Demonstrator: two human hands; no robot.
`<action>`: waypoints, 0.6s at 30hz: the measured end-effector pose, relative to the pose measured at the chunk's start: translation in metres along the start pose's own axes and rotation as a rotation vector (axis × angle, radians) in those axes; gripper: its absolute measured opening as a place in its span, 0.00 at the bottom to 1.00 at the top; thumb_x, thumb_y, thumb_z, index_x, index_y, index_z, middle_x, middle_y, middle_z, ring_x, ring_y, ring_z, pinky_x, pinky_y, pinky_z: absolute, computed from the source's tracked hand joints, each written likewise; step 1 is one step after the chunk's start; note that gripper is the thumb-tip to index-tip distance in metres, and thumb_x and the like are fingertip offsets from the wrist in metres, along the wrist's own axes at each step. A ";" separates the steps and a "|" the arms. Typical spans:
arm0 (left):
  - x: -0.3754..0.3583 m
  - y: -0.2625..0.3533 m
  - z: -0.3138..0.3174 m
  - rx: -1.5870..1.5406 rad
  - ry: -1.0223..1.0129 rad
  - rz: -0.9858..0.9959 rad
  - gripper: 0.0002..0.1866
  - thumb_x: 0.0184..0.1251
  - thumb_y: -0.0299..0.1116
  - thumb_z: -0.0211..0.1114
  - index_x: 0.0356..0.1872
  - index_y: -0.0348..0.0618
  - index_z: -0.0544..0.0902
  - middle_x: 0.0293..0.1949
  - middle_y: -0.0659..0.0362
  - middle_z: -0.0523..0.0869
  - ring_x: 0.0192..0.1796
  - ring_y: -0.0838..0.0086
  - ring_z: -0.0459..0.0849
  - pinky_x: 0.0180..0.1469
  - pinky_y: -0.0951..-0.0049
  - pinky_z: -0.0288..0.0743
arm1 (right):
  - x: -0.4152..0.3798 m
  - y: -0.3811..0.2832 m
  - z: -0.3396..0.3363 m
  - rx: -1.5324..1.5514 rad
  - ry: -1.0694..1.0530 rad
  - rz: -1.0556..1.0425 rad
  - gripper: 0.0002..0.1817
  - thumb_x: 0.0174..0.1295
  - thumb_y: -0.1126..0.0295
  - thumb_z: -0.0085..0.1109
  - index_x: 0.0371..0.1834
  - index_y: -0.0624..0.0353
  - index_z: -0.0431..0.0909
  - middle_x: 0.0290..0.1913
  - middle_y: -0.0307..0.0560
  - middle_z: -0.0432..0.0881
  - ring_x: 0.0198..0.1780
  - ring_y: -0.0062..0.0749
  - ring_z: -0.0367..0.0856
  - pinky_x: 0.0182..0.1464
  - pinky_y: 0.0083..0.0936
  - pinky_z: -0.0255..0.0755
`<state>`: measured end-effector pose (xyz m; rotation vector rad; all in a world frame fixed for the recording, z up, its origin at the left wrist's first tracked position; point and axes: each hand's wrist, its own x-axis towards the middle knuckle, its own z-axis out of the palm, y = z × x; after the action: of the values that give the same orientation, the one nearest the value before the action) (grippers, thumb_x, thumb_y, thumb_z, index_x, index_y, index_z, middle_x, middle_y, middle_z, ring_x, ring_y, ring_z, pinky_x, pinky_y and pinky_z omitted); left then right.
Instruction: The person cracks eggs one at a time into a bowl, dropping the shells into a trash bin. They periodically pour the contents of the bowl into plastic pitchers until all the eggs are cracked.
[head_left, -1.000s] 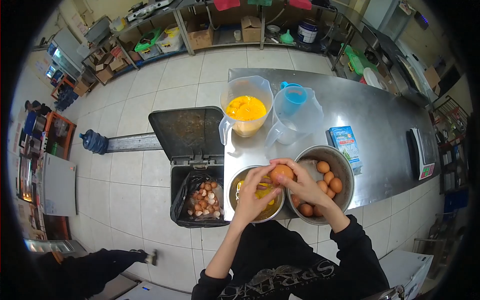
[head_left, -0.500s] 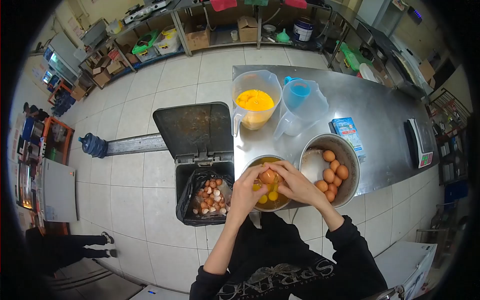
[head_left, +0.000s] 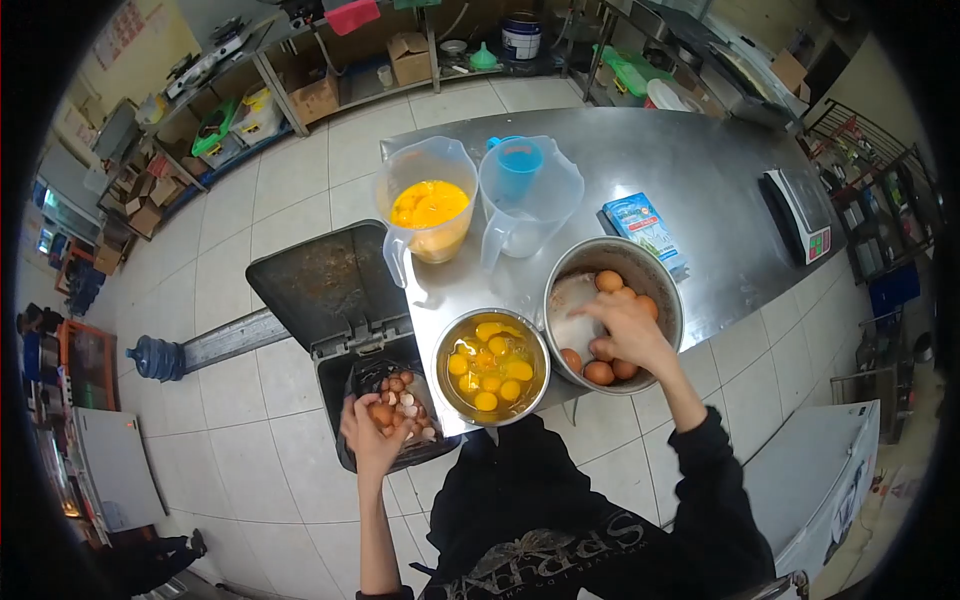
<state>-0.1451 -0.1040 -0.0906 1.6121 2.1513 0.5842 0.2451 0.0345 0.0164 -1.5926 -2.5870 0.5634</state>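
Note:
My left hand [head_left: 370, 440] is over the black waste bin [head_left: 335, 425], its fingers curled around a brown eggshell [head_left: 382, 413]. Several broken shells lie in the bin below. My right hand [head_left: 635, 330] reaches into a deep metal pot [head_left: 553, 345], fingers apart just above the brown eggs [head_left: 598, 373]; it partly hides some of them. Between my hands stands a metal bowl [head_left: 441, 385] of cracked eggs, with several whole yolks [head_left: 486, 400] in clear white.
Behind the bowl stand a clear jug [head_left: 398, 165] of yellow egg and another clear jug [head_left: 560, 200] with a blue cup [head_left: 518, 165] inside. A blue carton [head_left: 643, 230] and a scale [head_left: 800, 215] share the steel table [head_left: 700, 150]. The bin lid [head_left: 320, 280] stands raised.
My hands have parted from above the bowl, where they held a cracked egg. The left moved to the bin, the right into the pot. The view has shifted too.

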 end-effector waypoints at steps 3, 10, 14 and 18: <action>0.003 -0.008 0.015 0.015 0.148 -0.183 0.37 0.50 0.37 0.75 0.64 0.50 0.69 0.70 0.37 0.56 0.74 0.45 0.51 0.72 0.48 0.47 | 0.020 0.029 0.066 0.020 -0.362 -0.161 0.19 0.52 0.72 0.61 0.49 0.51 0.80 0.46 0.51 0.79 0.49 0.51 0.80 0.49 0.46 0.75; 0.020 0.027 -0.006 -0.217 0.317 -0.240 0.30 0.60 0.32 0.68 0.64 0.46 0.69 0.68 0.43 0.60 0.73 0.50 0.55 0.72 0.53 0.50 | 0.031 0.041 0.066 0.418 -0.239 -0.208 0.17 0.51 0.73 0.64 0.45 0.58 0.74 0.43 0.57 0.76 0.43 0.53 0.81 0.46 0.39 0.75; 0.025 0.031 0.007 -0.439 0.385 -0.254 0.28 0.61 0.29 0.67 0.63 0.44 0.70 0.64 0.46 0.65 0.67 0.56 0.64 0.69 0.59 0.56 | 0.037 0.041 0.041 1.685 -0.296 0.426 0.21 0.57 0.70 0.65 0.50 0.54 0.65 0.37 0.41 0.72 0.30 0.29 0.73 0.31 0.25 0.66; 0.034 0.051 0.021 -0.568 0.405 -0.203 0.27 0.62 0.28 0.67 0.63 0.42 0.70 0.61 0.49 0.67 0.63 0.60 0.69 0.67 0.62 0.60 | 0.048 0.011 0.017 2.101 -0.347 -0.068 0.17 0.64 0.66 0.62 0.49 0.49 0.63 0.38 0.41 0.71 0.30 0.21 0.70 0.28 0.17 0.60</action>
<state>-0.1015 -0.0564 -0.0826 1.0179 2.0983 1.3972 0.2283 0.0758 -0.0095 -0.4620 -0.6915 2.2956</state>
